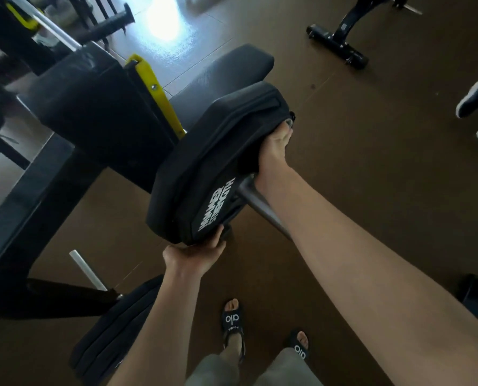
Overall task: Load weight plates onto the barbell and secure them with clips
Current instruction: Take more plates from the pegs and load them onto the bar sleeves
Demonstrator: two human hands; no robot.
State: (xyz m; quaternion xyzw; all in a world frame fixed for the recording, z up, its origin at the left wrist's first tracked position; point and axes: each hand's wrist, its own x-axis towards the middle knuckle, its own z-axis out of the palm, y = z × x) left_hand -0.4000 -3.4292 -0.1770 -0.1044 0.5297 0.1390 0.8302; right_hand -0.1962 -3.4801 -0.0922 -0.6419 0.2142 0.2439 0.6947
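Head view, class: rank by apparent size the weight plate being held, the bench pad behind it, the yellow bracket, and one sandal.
1. weight plate, though it is nearer the camera than the pad, so its lead is unsure
2. bench pad
3. yellow bracket
4. sandal, smallest

A weight plate [204, 168] sits at the centre of the frame on the barbell sleeve [262, 207], whose free end runs toward the lower right. The right hand [274, 151] grips the plate's upper right edge; the left hand [193, 254] holds its lower edge from beneath. Behind the plate, toward the upper left, stands the rack upright [98, 118], with the bench pad [223, 73] just beyond. At lower left a storage peg [88, 270] juts from the rack base [31, 218], with stored plates [115, 330] below it. Two sandalled feet [233, 327] stand at the bottom centre. Another person's shoes [474, 98] are at the right edge.
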